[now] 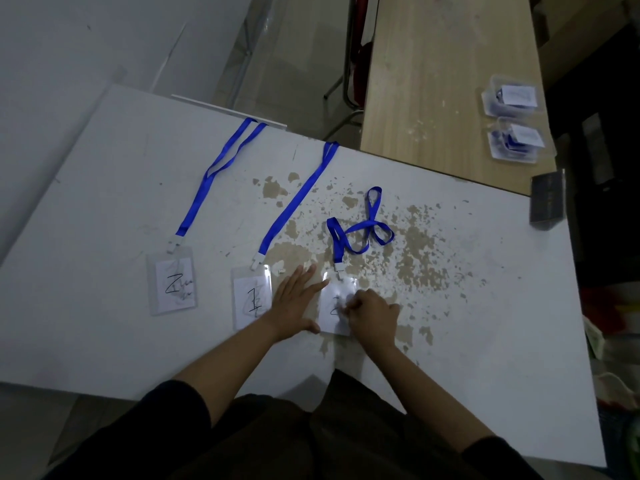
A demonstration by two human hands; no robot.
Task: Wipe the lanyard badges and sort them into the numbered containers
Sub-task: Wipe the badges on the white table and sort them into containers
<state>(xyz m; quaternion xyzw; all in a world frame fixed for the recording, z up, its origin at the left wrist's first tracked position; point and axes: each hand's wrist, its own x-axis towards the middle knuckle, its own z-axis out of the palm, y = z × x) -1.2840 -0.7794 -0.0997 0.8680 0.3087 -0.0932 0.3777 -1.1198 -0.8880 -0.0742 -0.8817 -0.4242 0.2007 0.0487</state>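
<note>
Three clear badge holders on blue lanyards lie on the white table [104, 341]. The left badge [174, 285] shows a scribbled "2", the middle badge [250, 299] a scribbled "1". On the right badge [335, 299], whose blue lanyard [360, 233] is bunched in loops, my left hand [294, 303] presses flat on the left edge. My right hand [372, 315] is closed over the badge's face with a small pale wipe [344, 301] bunched in its fingers. Two clear containers with paper labels, the far container [514, 97] and the near container [517, 140], sit on the wooden table at the right.
The table surface is worn, with brown chipped patches around the right badge. A wooden table [433, 81] adjoins at the back right. A dark box [547, 199] stands at the table's right corner. Metal chair legs [346, 98] are behind.
</note>
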